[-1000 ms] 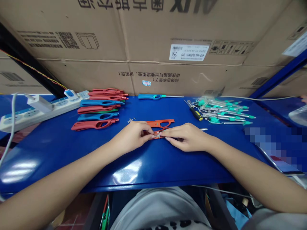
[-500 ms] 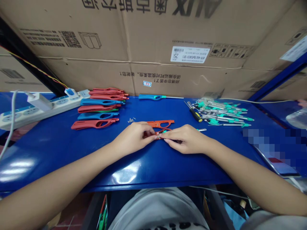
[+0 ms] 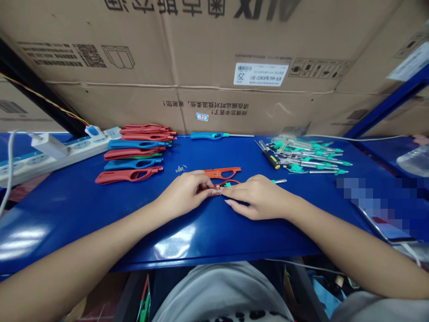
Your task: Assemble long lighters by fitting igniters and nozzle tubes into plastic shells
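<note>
My left hand (image 3: 189, 192) is closed, thumb and fingers pinching the left end of an orange lighter half-shell (image 3: 219, 188) on the table. A teal part (image 3: 228, 184) sits in the shell, partly hidden by my fingers. My right hand (image 3: 259, 197) reaches in from the other side. Its stretched fingertips touch the shell's small fittings, while the thumb stays apart below. Beyond my right knuckles a metal tube end (image 3: 280, 181) sticks out. Just behind the hands lies another orange half-shell (image 3: 224, 172), with an oval trigger opening. Small screws (image 3: 181, 168) lie left of it.
Red and blue lighter handles (image 3: 134, 158) are lined up at left beside a power strip (image 3: 75, 150). A blue lighter (image 3: 214, 135) lies at the back. A screwdriver (image 3: 271, 158) and several teal-and-metal lighter rods (image 3: 310, 156) lie at right. Cardboard (image 3: 201, 53) stands behind.
My right thumb has dropped away from the shell, widening the gap below the fingers. My left hand keeps its pinch. The whole view has shifted slightly.
</note>
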Tool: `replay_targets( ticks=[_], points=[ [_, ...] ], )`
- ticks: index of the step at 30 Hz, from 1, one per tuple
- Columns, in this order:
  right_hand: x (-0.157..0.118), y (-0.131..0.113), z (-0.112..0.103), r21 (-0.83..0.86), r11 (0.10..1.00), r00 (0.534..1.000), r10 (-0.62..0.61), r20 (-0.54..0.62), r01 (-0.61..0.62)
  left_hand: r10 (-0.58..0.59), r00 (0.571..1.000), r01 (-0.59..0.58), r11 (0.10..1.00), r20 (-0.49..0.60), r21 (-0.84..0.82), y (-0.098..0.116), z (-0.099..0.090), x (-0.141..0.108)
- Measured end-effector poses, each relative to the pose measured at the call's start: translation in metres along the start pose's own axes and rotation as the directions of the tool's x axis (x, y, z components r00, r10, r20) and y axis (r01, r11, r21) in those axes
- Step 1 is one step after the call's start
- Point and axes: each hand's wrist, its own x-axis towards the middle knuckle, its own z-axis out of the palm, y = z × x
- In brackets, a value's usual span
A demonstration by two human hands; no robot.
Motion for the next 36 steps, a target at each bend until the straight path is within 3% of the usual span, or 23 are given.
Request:
replay_targets(
  ticks=[14, 22, 26, 32, 36],
  points=[
    [-0.005, -0.007, -0.010, 0.004, 1.000, 0.991, -0.022, 0.130, 0.021, 0.036, 0.999, -0.036, 0.999, -0.008, -0.004, -0.002, -0.001, 0.001],
    [-0.004, -0.006, -0.016, 0.140, 0.988, 0.989, 0.052, 0.137, -0.071, 0.058, 0.998, -0.058, 0.998, -0.023, 0.012, -0.001, 0.001, 0.001],
    [-0.004, -0.002, -0.015, 0.164, 0.984, 0.993, 0.057, 0.102, -0.074, 0.049, 0.999, -0.049, 0.999, -0.017, -0.008, -0.003, 0.002, 0.002],
    [-0.001, 0.007, -0.002, 0.064, 0.989, 0.988, 0.137, -0.066, -0.133, 0.034, 0.999, -0.035, 0.999, -0.014, -0.022, -0.002, 0.002, 0.002],
    [0.005, 0.010, 0.009, 0.056, 0.990, 0.988, 0.136, -0.069, -0.132, 0.025, 1.000, -0.025, 0.999, -0.012, -0.021, -0.002, 0.003, 0.002]
  ],
)
